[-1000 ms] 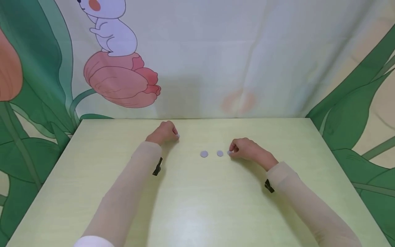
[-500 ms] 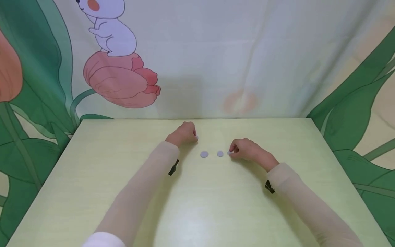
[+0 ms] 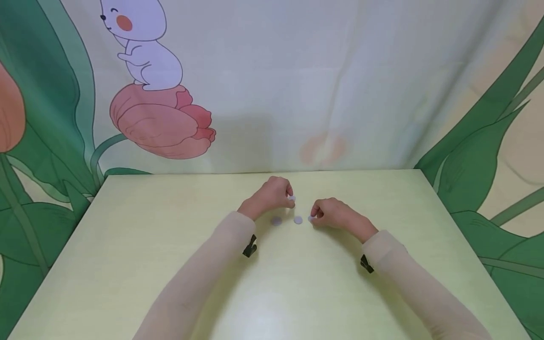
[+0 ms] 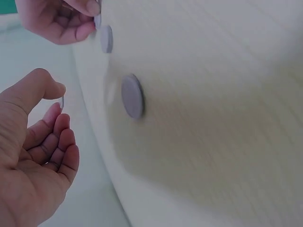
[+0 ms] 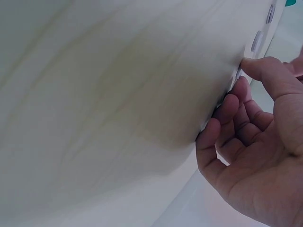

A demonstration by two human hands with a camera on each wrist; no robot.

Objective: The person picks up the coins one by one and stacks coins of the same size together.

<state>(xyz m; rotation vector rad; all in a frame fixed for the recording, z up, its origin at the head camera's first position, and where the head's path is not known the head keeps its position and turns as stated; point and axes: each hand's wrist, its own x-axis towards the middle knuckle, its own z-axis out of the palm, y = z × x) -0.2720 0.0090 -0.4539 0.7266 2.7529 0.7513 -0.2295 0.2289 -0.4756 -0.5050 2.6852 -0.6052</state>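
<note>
My left hand [image 3: 274, 193] pinches a small pale disc [image 3: 291, 198] between thumb and index finger, raised above the table behind the row of discs. In the left wrist view that disc [image 4: 62, 101] shows nearly edge-on. My right hand [image 3: 335, 213] rests low at the table, pinching another small grey disc [image 3: 311, 218] at the row's right end. Two flat grey discs lie on the tabletop to its left: a larger one [image 3: 276, 221] below the left wrist and a smaller one [image 3: 298, 220] between the hands.
The pale yellow-green table [image 3: 127, 264] ends at the back against a hanging cloth [image 3: 263, 85] printed with flowers, leaves and a white animal. A black strap piece [image 3: 250, 246] sits under the left wrist, another [image 3: 367, 264] under the right.
My left hand has moved right with its disc, from the table's left-centre to above the row, close to the right hand. The right hand keeps its place; the head view has tilted slightly.
</note>
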